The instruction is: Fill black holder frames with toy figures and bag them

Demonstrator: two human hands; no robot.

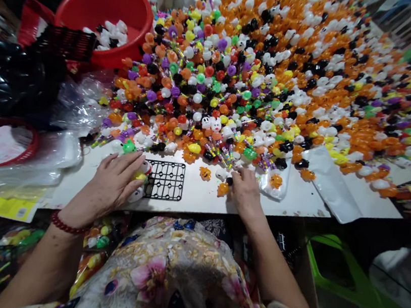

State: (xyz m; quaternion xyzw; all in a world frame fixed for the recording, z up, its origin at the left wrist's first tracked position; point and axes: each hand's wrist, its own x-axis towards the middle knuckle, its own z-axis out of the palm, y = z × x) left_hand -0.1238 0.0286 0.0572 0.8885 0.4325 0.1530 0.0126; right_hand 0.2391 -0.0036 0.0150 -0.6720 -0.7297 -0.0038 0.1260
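Left hand (115, 182) flat on small toys (139, 185), black grid tray (165, 180) beside, right hand (245, 190) pinching one.

Toy-packing workshop: table (199, 201) heaped with plastic toys (278, 72).

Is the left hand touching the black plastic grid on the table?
Cannot tell. In the head view the left hand covers small toys beside the black grid; its fingers end at the grid's left edge, with no plain contact or gap.
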